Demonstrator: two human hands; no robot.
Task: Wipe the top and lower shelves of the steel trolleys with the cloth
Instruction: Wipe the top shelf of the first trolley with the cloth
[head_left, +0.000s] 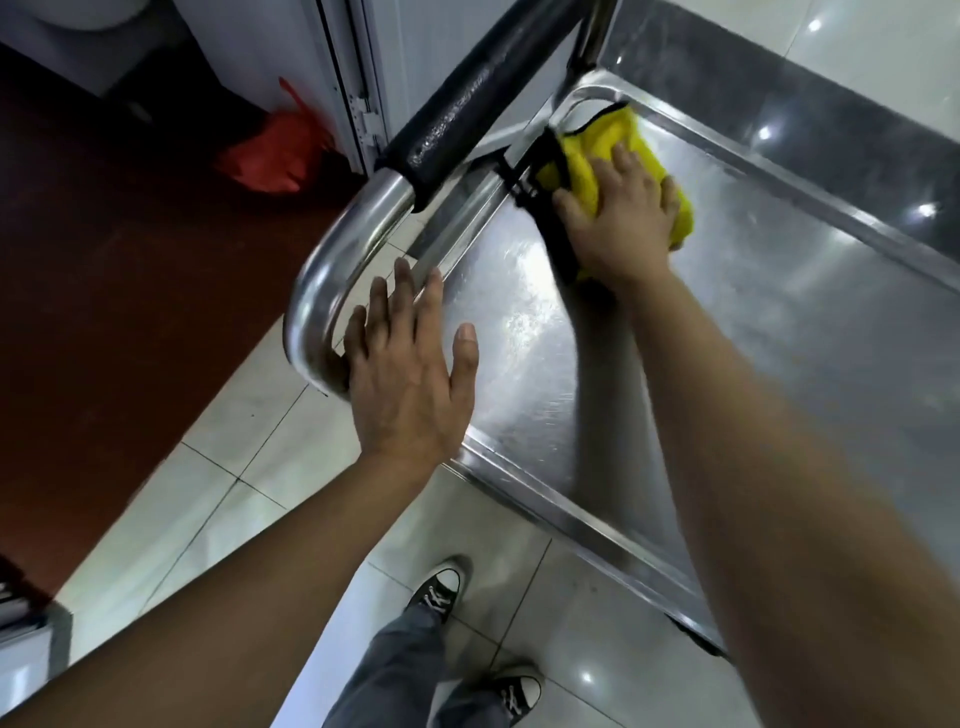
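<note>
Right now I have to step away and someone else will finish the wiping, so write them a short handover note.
Right hand: pressing the yellow cloth flat on the top shelf, in the corner near the handle.
Left hand: open, fingers straight, at the shelf's near corner by the handle's bend.
Done: cannot tell how much of the top is wiped.
Left: rest of the top shelf, the lower shelves (out of view), other trolleys.

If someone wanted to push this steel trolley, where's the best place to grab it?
The black padded handle bar, gripped from the end of the trolley, fingers wrapped over the top. It is round, runs across the full width and stands above the top shelf, and the padding looks less slippery than the bare steel bend.
</note>
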